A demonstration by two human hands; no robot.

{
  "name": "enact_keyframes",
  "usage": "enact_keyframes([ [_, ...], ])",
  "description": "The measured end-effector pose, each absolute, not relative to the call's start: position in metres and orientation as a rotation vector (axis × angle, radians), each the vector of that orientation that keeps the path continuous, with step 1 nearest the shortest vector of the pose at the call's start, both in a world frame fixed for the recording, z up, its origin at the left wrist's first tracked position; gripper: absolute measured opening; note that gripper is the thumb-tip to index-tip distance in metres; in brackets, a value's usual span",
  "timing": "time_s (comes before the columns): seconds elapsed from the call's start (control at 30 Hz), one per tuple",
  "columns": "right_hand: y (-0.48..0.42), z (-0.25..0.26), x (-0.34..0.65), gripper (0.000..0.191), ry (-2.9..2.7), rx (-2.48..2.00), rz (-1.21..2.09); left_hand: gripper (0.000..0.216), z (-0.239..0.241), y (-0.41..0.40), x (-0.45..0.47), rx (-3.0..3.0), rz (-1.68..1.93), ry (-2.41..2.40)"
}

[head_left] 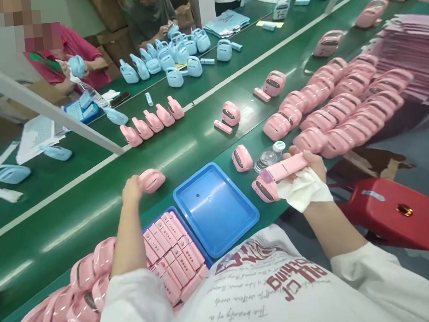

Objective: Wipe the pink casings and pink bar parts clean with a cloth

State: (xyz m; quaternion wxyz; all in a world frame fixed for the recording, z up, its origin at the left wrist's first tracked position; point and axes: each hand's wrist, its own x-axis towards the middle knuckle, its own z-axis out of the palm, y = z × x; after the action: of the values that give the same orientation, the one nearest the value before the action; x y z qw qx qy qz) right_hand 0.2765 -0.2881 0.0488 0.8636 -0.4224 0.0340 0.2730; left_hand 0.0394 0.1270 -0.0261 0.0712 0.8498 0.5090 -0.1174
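My left hand (131, 191) reaches forward over the green belt and is closed on a rounded pink device (152, 179). My right hand (307, 170) grips a flat pink bar-shaped piece (285, 168) together with a white cloth (303, 191). Its fingers rest beside another pink device (265, 190) lying on the table edge. An empty blue tray (215, 207) sits between my hands. Just behind it, a single pink device (242, 158) stands next to a clear plastic bottle (270, 156) lying on its side.
A blue tray of pink bars (173, 252) and a heap of pink devices (80, 298) lie near left. Rows of pink devices (338, 110) fill the right side, pink sheets (415, 53) beyond. Across the belt, two people handle light-blue devices (175, 54). A red stool (395, 213) stands at right.
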Motion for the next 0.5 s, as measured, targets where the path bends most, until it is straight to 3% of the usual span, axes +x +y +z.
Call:
enact_keyframes([
  [0.33, -0.272, 0.089, 0.259, 0.015, -0.516, -1.035, 0.020, 0.029, -0.029, 0.082, -0.071, 2.450, -0.485, 1.725],
  [0.5, -0.266, 0.093, 0.252, 0.030, -0.299, -1.058, 0.245, 0.021, -0.019, 0.072, -0.076, 2.381, -0.463, 1.718],
])
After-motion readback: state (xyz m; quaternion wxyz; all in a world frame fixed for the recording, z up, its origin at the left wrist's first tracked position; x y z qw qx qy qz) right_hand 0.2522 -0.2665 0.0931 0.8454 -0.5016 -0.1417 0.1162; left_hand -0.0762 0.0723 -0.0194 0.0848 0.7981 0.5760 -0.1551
